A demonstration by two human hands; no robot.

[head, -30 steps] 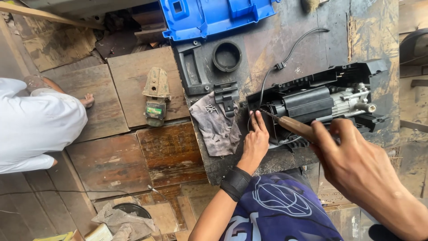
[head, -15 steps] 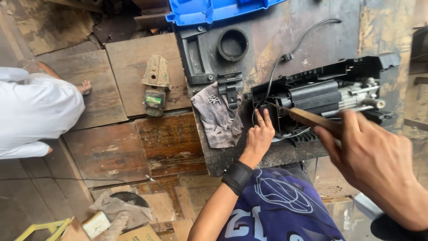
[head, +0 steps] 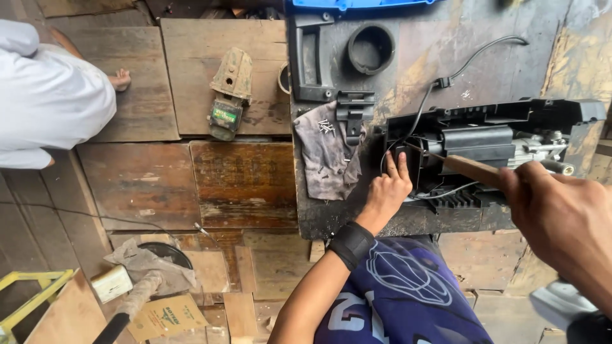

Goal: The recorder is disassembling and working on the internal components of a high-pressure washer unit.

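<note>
An opened black machine housing (head: 491,150) with its motor and wires showing lies on a dark, worn workbench (head: 408,76). My left hand (head: 387,188) rests on the housing's left end, fingers pressed to the black casing; a black wristband sits on that wrist. My right hand (head: 561,220) grips the wooden handle of a screwdriver (head: 468,167), whose thin shaft points left into the housing near my left fingertips. A grey rag (head: 328,153) with several small screws on it lies just left of the housing.
Loose black plastic parts (head: 347,54) lie at the back of the bench under a blue cover (head: 357,4). An old angle grinder (head: 228,95) rests on floor boards. Another person in white (head: 44,95) crouches far left. Scrap cardboard, a hammer and cloth lie at lower left.
The view has shifted down and closer to the bench. My left hand has moved slightly left along the housing, and the screwdriver tip now reaches nearer to it.
</note>
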